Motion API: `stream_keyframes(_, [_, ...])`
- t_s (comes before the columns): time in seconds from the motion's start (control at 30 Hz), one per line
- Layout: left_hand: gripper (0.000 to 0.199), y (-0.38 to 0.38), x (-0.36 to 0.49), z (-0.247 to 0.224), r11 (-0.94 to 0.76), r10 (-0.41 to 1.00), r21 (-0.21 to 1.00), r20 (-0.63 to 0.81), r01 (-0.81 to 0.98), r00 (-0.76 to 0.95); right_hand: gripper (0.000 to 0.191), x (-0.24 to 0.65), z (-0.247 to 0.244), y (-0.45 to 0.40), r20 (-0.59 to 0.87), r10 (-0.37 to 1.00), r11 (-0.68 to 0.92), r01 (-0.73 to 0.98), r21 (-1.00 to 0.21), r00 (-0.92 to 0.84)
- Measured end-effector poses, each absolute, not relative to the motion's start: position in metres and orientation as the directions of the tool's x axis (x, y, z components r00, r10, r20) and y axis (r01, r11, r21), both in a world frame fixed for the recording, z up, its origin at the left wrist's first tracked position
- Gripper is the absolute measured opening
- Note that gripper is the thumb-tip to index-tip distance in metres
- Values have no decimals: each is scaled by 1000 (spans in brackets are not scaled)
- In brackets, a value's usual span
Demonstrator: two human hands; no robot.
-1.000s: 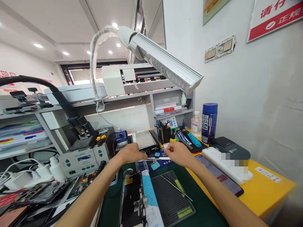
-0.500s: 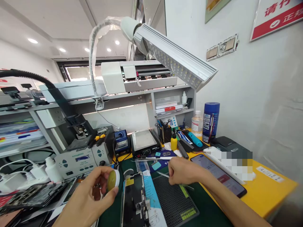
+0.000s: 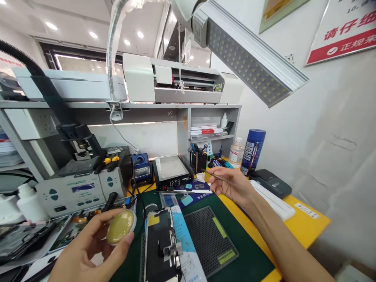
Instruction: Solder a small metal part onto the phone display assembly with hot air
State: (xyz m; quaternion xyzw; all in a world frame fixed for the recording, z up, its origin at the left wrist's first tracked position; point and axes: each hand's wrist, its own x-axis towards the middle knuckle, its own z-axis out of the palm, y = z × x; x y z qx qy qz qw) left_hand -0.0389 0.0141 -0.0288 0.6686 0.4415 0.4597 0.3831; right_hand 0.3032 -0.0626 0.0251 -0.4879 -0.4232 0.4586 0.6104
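Observation:
My left hand [image 3: 94, 248] is closed around a small round tub [image 3: 121, 227], whose yellowish face is tilted toward me. Raised over the right side of the bench, my right hand [image 3: 230, 184] pinches a thin, dark metal tool [image 3: 219, 177]; I cannot make out its exact kind. Between the hands lies a phone screen assembly [image 3: 160, 243], its black back facing up, with a yellow patch and flex parts. Under its right edge is a blue and white box or card [image 3: 188, 246]. A perforated grey pad [image 3: 210, 235] rests on the green mat [image 3: 249, 256].
A heating plate [image 3: 173, 172] stands behind the mat, beside a blue soldering station [image 3: 141, 168]. A grey control unit [image 3: 79, 192] and opened devices [image 3: 26, 239] occupy the left. To the right are a blue spray can [image 3: 253, 150] and a clear bottle [image 3: 235, 150]. An LED lamp [image 3: 249, 55] hangs overhead.
My right hand has risen from above the perforated pad, bringing the thin tool up with it. The tub in my left hand has moved left, its yellowish face now turned more toward me. The view has shifted.

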Motion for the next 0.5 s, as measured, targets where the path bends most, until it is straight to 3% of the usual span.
stream_keyframes(0.23, [58, -7, -23, -28, -346, 932, 910, 305, 228, 197, 17, 298, 32, -67, 122, 934, 219, -268, -938, 336])
stream_keyframes(0.5, [45, -18, -22, -27, -530, 842, 807, 464, 261, 276, 23, 250, 32, -65, 133, 966, 182, -219, -959, 222])
